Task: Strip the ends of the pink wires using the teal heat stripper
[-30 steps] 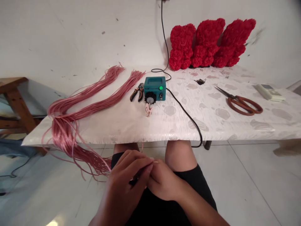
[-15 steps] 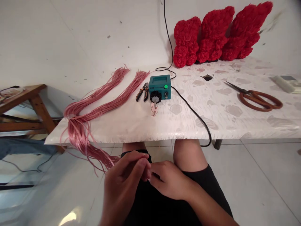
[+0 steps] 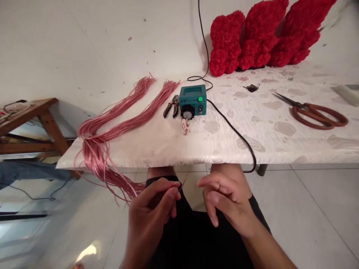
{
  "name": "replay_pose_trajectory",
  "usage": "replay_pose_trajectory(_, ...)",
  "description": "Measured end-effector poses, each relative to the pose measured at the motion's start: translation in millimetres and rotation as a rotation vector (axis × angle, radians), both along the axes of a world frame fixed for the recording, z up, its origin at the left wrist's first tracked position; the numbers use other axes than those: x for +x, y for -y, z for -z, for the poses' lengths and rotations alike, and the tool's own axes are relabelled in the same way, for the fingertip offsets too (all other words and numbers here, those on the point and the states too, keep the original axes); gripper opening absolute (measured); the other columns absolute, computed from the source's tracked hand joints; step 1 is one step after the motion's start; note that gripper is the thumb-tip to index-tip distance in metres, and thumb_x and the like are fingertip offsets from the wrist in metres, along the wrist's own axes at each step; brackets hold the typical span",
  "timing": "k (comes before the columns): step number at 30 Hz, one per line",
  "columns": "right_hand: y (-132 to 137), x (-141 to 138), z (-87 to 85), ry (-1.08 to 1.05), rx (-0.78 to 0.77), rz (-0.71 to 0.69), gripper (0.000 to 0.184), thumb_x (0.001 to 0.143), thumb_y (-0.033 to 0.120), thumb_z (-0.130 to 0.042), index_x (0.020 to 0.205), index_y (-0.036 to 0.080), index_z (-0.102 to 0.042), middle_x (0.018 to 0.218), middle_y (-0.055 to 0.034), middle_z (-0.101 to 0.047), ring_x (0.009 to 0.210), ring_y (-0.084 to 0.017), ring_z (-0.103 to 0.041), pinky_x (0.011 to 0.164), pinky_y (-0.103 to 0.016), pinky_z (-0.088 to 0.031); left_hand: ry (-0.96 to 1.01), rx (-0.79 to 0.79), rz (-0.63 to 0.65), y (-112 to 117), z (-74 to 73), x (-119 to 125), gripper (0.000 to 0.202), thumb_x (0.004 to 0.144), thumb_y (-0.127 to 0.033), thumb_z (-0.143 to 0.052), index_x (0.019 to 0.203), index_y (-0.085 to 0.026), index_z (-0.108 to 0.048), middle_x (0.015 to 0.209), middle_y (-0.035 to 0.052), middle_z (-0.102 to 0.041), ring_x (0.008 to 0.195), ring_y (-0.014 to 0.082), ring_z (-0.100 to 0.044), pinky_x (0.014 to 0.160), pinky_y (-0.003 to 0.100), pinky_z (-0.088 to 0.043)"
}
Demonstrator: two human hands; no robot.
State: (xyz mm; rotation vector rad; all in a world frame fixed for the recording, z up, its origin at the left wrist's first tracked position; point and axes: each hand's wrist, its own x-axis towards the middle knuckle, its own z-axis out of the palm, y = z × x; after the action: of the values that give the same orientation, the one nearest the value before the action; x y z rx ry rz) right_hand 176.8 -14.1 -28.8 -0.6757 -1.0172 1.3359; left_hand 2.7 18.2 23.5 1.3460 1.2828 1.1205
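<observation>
My left hand (image 3: 153,209) sits over my lap below the table edge, thumb and fingers pinched on a thin pink strand (image 3: 183,183) whose tip sticks up from the fingertips. My right hand (image 3: 224,198) hovers a short way to its right with fingers loosely spread and nothing in it. A large bundle of pink strands (image 3: 112,119) lies across the left of the white table (image 3: 168,145) and hangs off its front left corner, close to my left hand. On the table stands a small teal machine (image 3: 193,101) with a green button and a black toothed wheel, a small pink piece (image 3: 185,127) lying in front of it.
Black-and-orange pliers (image 3: 171,106) lie left of the machine. Its black cable (image 3: 235,134) runs over the table edge. Large orange-handled scissors (image 3: 314,112) lie at the right. Red rose-covered figures (image 3: 260,33) lean on the wall. A wooden bench (image 3: 30,119) stands left.
My hands have come apart: the right hand let go and moved right, opening. The left keeps its pinch on the strand. The view has shifted slightly left.
</observation>
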Motion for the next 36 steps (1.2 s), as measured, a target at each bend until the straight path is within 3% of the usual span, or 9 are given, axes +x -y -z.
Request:
replay_pose_trajectory(3,2.1,-7.3,-8.9,0.215,0.041,0.198,0.023,0.094,0.028,-0.067,0.117,0.028,-0.069,0.063,0.0064,-0.054,0.049,-0.008,-0.052,0.047,-0.02,-0.043,-0.071,0.065,0.147,-0.8,3.3,0.6,0.008,0.088,-0.022,-0.07,0.088,-0.025,-0.077,0.069,-0.0027,-0.066,0.047,0.0058,-0.052,0.04,0.015,-0.036)
replay_pose_trajectory(7,0.9,-9.9,-13.6,0.406,0.111,0.222,0.022,0.093,0.026,-0.068,0.114,0.028,-0.072,0.065,0.0052,-0.058,0.055,-0.01,-0.056,0.051,-0.021,-0.048,-0.148,0.082,0.278,0.2,3.0,2.2,0.009,0.089,-0.021,-0.069,0.082,-0.024,-0.074,0.062,-0.0048,-0.058,0.051,0.0073,-0.052,0.046,0.016,-0.04)
replay_pose_trajectory(12,-1.9,-8.6,-9.3,0.437,0.114,0.247,0.011,0.095,0.026,-0.067,0.101,0.024,-0.075,0.078,0.0007,-0.074,0.066,-0.013,-0.067,0.059,-0.024,-0.054,-0.236,0.103,0.328,1.8,2.2,2.1,0.016,0.091,-0.021,-0.066,0.076,-0.024,-0.07,0.06,-0.0055,-0.054,0.052,0.0082,-0.05,0.049,0.017,-0.04)
replay_pose_trajectory(21,-1.4,7.4,-8.7,0.727,0.249,0.137,0.018,0.103,0.026,-0.052,0.091,0.021,-0.064,0.078,0.0011,-0.064,0.069,-0.012,-0.059,0.063,-0.026,-0.044,-0.337,0.224,0.41,-3.1,5.8,-6.1,0.015,0.089,-0.015,-0.065,0.082,-0.026,-0.072,0.063,-0.0065,-0.061,0.053,0.0086,-0.055,0.05,0.017,-0.042)
replay_pose_trajectory(30,4.6,18.2,-14.2,0.752,0.275,0.014,0.018,0.101,0.021,-0.05,0.084,0.019,-0.053,0.072,0.0034,-0.051,0.065,-0.011,-0.049,0.061,-0.027,-0.036,-0.426,0.263,0.46,1.1,1.0,-10.5,0.018,0.088,-0.012,-0.065,0.078,-0.026,-0.071,0.065,-0.0075,-0.064,0.055,0.0079,-0.057,0.051,0.015,-0.043)
replay_pose_trajectory(36,7.5,19.0,-18.6,0.755,0.251,-0.005,0.017,0.101,0.022,-0.05,0.083,0.02,-0.052,0.072,0.0037,-0.052,0.064,-0.011,-0.047,0.061,-0.027,-0.035,-0.451,0.24,0.497,1.9,-2.9,-12.7,0.019,0.089,-0.013,-0.063,0.077,-0.026,-0.07,0.068,-0.0074,-0.065,0.06,0.0077,-0.06,0.055,0.014,-0.045)
